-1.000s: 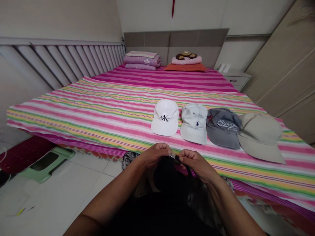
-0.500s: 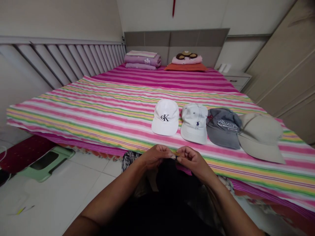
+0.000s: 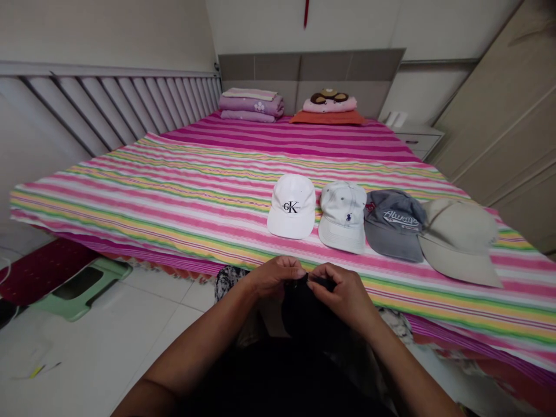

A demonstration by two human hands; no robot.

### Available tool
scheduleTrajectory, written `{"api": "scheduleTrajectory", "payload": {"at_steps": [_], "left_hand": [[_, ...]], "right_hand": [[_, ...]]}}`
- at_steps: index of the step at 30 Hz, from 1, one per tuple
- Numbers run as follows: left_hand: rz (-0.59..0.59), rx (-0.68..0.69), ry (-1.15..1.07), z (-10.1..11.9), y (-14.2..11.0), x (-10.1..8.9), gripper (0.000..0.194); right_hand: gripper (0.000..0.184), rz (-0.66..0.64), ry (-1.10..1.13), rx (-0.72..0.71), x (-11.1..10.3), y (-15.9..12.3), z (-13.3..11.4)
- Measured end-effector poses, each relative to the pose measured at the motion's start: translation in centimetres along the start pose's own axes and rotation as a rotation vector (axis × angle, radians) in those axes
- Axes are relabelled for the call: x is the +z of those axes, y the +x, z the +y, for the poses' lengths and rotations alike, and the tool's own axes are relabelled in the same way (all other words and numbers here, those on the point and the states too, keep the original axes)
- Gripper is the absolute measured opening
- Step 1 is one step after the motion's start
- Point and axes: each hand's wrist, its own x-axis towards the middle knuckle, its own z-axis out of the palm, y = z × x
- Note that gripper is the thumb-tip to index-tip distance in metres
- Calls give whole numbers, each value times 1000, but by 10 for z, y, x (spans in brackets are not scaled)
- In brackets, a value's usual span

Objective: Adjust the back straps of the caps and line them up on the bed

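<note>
Close to my body, at the bed's front edge, both hands hold a black cap (image 3: 304, 310), its dark cloth partly merging with my black clothing. My left hand (image 3: 274, 277) pinches its upper edge between thumb and fingers. Close beside it, my right hand (image 3: 345, 291) grips the same edge, fingertips nearly meeting the left ones. Beyond them several caps lie in a row: a white cap (image 3: 292, 207) with black letters, a pale cap (image 3: 343, 217) with a small dark emblem, a grey cap (image 3: 395, 223) with white script, and a beige cap (image 3: 463, 237) overlapping the grey one.
A striped sheet (image 3: 174, 191) covers the bed. Folded purple bedding (image 3: 252, 107) and an orange pillow (image 3: 325, 117) with pink bedding on it sit by the headboard (image 3: 278, 69). A green stool (image 3: 82, 289) stands on the floor at left; a white nightstand (image 3: 417, 139) is at right.
The black cap has turned in my hands, and more of its cloth shows by the right fingers. My right hand has shifted its grip slightly. The caps in the row stay put.
</note>
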Motion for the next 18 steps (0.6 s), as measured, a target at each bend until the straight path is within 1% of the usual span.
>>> {"api": "scheduleTrajectory", "payload": {"at_steps": [5,14,16,18], "left_hand": [[6,24,-31,0,1,3,25],[62,40,-27,3,1,8,25],[76,40,-23,2,2,8,26],[93,43,-23,2,3,8,26]], "right_hand": [[6,-23,28,6,-1,1,-1],[5,-58,23,-2,-3,1,-1],[5,-63,49,8,-3,2,-2],[6,-77,121,45,-3,3,-1]]}}
